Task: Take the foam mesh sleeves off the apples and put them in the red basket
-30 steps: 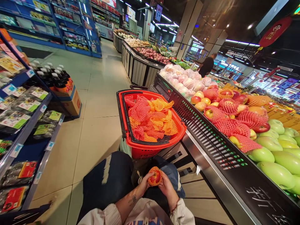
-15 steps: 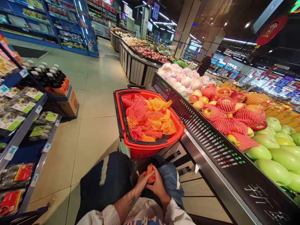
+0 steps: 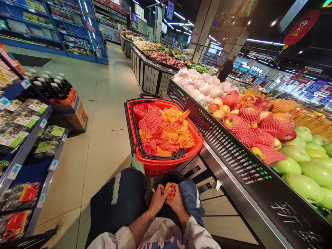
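Observation:
Between my knees, a red apple (image 3: 170,192) in an orange foam net is held in both hands. My left hand (image 3: 158,199) is closed, its thumb and fingers at the net's left edge. My right hand (image 3: 177,202) wraps around the apple from the right and below. Part of the apple's red skin shows through the net's opening, facing up. Just beyond my knees stands a red shopping basket (image 3: 166,166) with a black handle, filled with loose pink and orange foam nets (image 3: 155,121).
To my right, a black-edged fruit stand (image 3: 220,138) holds netted apples (image 3: 249,114), green apples (image 3: 313,169) and bagged fruit (image 3: 204,86). A shelf (image 3: 55,152) and a carton of dark bottles (image 3: 75,117) stand left. A person (image 3: 226,70) is farther back.
The apple has turned in my hands, so the net's opening and red skin now face upward. My left hand has shifted along the net's left edge. The basket has stayed in place.

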`<state>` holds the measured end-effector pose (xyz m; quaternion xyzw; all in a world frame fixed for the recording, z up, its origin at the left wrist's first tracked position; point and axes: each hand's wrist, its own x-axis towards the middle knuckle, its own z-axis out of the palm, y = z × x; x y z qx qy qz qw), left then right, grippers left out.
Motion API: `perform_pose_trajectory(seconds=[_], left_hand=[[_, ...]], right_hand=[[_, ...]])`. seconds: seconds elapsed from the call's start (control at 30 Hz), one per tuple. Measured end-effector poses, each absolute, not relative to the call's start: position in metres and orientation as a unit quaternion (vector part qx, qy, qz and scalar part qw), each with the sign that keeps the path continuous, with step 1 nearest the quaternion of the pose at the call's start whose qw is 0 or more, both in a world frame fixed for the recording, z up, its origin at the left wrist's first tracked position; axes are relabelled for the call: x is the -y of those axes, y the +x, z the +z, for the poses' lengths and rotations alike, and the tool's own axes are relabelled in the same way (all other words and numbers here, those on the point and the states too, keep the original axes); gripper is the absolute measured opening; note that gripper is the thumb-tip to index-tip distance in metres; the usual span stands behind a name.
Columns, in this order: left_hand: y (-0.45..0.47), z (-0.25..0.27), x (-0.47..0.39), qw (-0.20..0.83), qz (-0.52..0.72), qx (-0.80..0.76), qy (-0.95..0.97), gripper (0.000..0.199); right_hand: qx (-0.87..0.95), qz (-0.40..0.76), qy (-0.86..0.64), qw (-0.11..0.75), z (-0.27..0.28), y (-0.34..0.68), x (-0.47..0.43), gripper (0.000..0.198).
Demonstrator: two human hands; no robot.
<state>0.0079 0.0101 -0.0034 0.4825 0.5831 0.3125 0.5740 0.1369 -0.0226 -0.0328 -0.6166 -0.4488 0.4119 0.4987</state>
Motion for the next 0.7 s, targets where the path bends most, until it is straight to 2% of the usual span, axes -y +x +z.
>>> perform_pose_trajectory(seconds=[0.17,0.37,0.53,0.7], left_hand=[[0.007,-0.014,-0.014,0.554,0.311,-0.595,0.493,0.048],[0.007,-0.015,-0.016,0.542,0.309,-0.614,0.484,0.041],[0.003,-0.010,-0.016,0.532,0.329,-0.637,0.450,0.030],[0.002,-0.006,-0.017,0.572,0.387,-0.621,0.371,0.023]], right_hand=[[0.454,0.420,-0.609,0.497,-0.035,0.140,0.023,0.085],[0.456,0.425,-0.599,0.503,-0.040,0.138,0.020,0.061],[0.458,0.374,-0.632,0.501,-0.038,0.135,0.021,0.062],[0.466,0.359,-0.636,0.500,-0.033,0.133,0.022,0.062]])
